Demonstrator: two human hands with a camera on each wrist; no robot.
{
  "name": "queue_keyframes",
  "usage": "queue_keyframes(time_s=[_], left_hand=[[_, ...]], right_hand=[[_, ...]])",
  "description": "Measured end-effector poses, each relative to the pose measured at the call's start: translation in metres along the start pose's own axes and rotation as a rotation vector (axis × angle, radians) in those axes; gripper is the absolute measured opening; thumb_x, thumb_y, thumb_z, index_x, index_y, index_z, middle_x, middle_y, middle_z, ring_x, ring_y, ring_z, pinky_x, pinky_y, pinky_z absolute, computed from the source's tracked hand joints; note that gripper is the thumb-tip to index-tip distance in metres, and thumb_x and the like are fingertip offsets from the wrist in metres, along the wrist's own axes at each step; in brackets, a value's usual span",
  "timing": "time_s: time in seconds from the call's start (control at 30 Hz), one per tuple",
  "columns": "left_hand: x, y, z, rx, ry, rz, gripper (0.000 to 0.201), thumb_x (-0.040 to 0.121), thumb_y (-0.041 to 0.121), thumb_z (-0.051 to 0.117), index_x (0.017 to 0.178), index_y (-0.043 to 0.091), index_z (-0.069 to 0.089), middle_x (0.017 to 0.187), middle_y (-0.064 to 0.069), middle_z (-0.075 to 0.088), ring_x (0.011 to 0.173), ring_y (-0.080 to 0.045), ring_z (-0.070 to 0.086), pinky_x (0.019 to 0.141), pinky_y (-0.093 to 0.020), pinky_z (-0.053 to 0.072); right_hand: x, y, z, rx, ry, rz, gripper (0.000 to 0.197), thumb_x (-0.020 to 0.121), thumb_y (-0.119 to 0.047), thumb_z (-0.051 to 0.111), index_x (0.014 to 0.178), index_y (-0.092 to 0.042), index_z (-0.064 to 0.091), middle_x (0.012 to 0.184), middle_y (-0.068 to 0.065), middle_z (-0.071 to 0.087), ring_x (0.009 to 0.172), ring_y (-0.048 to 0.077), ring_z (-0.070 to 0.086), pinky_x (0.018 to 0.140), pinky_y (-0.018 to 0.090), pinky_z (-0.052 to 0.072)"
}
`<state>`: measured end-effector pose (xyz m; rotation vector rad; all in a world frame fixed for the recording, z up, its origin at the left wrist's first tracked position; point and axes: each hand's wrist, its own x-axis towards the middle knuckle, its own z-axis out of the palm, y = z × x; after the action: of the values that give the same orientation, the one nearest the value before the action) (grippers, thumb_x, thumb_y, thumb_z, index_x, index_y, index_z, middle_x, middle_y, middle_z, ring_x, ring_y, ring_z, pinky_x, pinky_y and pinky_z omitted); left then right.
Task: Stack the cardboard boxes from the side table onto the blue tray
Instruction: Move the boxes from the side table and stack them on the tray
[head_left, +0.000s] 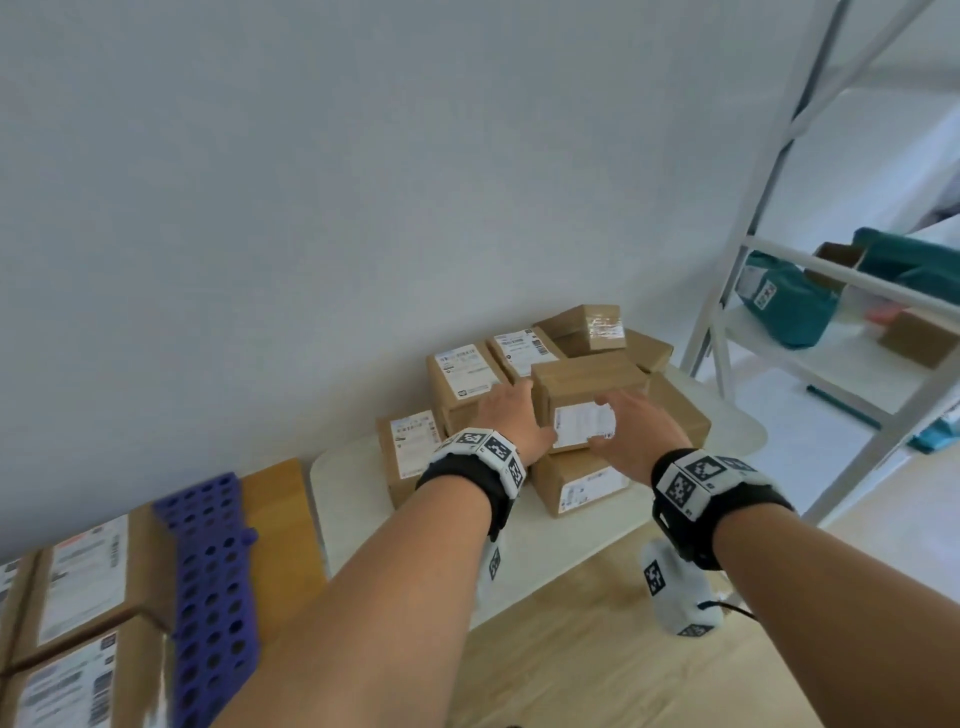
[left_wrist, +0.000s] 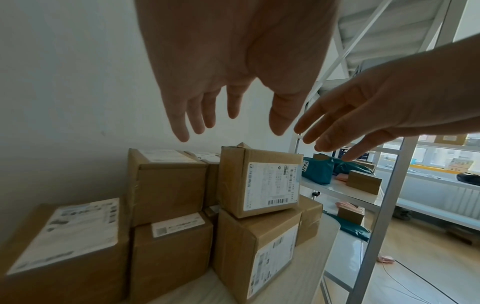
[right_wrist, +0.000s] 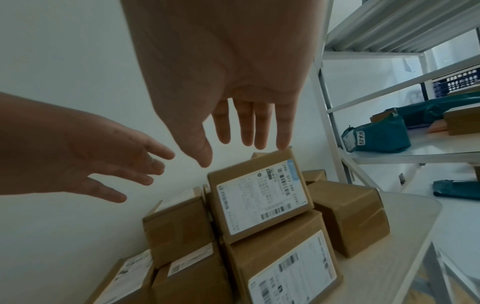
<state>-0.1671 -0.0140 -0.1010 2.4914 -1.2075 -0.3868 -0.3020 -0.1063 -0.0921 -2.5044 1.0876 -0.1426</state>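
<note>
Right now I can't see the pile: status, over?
Both hands open, left hand and right hand reaching, nothing held. Top box between them, on the side-table stack. Neighbouring boxes crowd its left side.

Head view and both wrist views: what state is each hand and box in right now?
Left hand: open, fingers spread, beside the top box.
Right hand: open, not yet gripping.
Top box: sealed, tilted on the lower box.
Blue tray: already holds boxes.

side table (head_left: 353, 499) | white, rounded | cardboard boxes (head_left: 584, 483) piled
</note>
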Motion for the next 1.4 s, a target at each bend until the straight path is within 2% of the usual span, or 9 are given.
queue_keyframes(time_s=[0.13, 0.37, 0.53, 0.63, 0.73, 0.87, 1.03, 1.23, 1.4], left_hand=[[0.047, 0.017, 0.003, 0.021, -0.034, 0.056, 0.073, 0.085, 0.036, 0.067, 0.147, 0.016, 0.034, 0.146, -0.008, 0.037, 0.134, -0.027, 0.038, 0.106, -0.041, 0.041], [0.114, 0.029, 0.019, 0.151, -0.136, 0.098, 0.093, 0.076, 0.047, 0.072, 0.151, 0.020, 0.025, 0.155, -0.008, 0.027, 0.142, -0.028, 0.028, 0.110, -0.049, 0.038], [0.135, 0.033, 0.039, 0.203, -0.191, 0.079, 0.090, 0.069, 0.058, 0.072, 0.143, 0.025, 0.032, 0.137, -0.010, 0.043, 0.129, -0.031, 0.040, 0.101, -0.051, 0.043], [0.139, 0.032, 0.046, 0.216, -0.180, 0.085, 0.087, 0.070, 0.058, 0.071, 0.141, 0.026, 0.032, 0.134, -0.010, 0.044, 0.125, -0.031, 0.042, 0.101, -0.050, 0.042], [0.138, 0.031, 0.046, 0.201, -0.179, 0.082, 0.092, 0.069, 0.061, 0.072, 0.143, 0.027, 0.029, 0.133, -0.011, 0.041, 0.122, -0.031, 0.043, 0.100, -0.050, 0.043], [0.130, 0.030, 0.044, 0.119, -0.170, 0.023, 0.099, 0.064, 0.065, 0.075, 0.143, 0.025, 0.031, 0.133, -0.008, 0.040, 0.121, -0.028, 0.045, 0.098, -0.048, 0.046], [0.111, 0.024, 0.031, -0.072, -0.110, -0.044, 0.102, 0.061, 0.069, 0.074, 0.143, 0.025, 0.033, 0.131, -0.005, 0.043, 0.116, -0.027, 0.053, 0.093, -0.044, 0.051], [0.068, 0.008, 0.003, -0.297, -0.017, -0.125, 0.088, 0.060, 0.067, 0.076, 0.129, 0.024, 0.044, 0.111, 0.005, 0.053, 0.096, -0.019, 0.061, 0.082, -0.036, 0.055], [0.016, -0.012, -0.017, -0.366, 0.059, -0.195, 0.103, 0.055, 0.072, 0.073, 0.140, 0.025, 0.038, 0.132, 0.001, 0.051, 0.112, -0.023, 0.061, 0.095, -0.041, 0.052]], right_hand=[[0.039, 0.017, -0.011, 0.018, 0.015, 0.019, 0.052, 0.088, -0.024, 0.064, 0.137, -0.024, 0.047, 0.143, 0.002, 0.043, 0.122, 0.023, 0.053, 0.097, 0.039, 0.050], [0.089, 0.043, -0.005, -0.005, 0.036, 0.030, 0.053, 0.087, -0.020, 0.062, 0.138, -0.023, 0.049, 0.149, 0.000, 0.037, 0.135, 0.022, 0.036, 0.110, 0.036, 0.034], [0.097, 0.057, 0.009, 0.032, 0.093, 0.009, 0.038, 0.087, -0.021, 0.064, 0.124, -0.024, 0.056, 0.138, -0.003, 0.044, 0.122, 0.020, 0.047, 0.098, 0.034, 0.047], [0.101, 0.060, 0.014, 0.074, 0.119, -0.002, 0.037, 0.086, -0.020, 0.065, 0.121, -0.026, 0.056, 0.134, -0.004, 0.045, 0.112, 0.019, 0.051, 0.086, 0.037, 0.056], [0.103, 0.061, 0.014, 0.078, 0.129, 0.001, 0.039, 0.085, -0.020, 0.066, 0.122, -0.025, 0.055, 0.132, -0.004, 0.046, 0.108, 0.016, 0.051, 0.085, 0.034, 0.055], [0.098, 0.059, 0.014, 0.115, 0.150, 0.030, 0.055, 0.086, -0.021, 0.066, 0.136, -0.022, 0.044, 0.134, -0.002, 0.048, 0.111, 0.017, 0.053, 0.089, 0.030, 0.048], [0.083, 0.049, 0.007, 0.180, 0.231, 0.063, 0.065, 0.090, -0.024, 0.061, 0.146, -0.022, 0.028, 0.134, 0.001, 0.050, 0.111, 0.019, 0.056, 0.080, 0.027, 0.039], [0.054, 0.029, 0.002, 0.183, 0.253, 0.024, 0.056, 0.091, -0.024, 0.056, 0.141, -0.024, 0.029, 0.127, 0.003, 0.055, 0.091, 0.020, 0.064, 0.068, 0.035, 0.059], [0.016, 0.002, 0.006, 0.195, 0.216, -0.035, 0.060, 0.092, -0.024, 0.057, 0.145, -0.018, 0.030, 0.131, 0.006, 0.051, 0.103, 0.022, 0.060, 0.083, 0.039, 0.056]])
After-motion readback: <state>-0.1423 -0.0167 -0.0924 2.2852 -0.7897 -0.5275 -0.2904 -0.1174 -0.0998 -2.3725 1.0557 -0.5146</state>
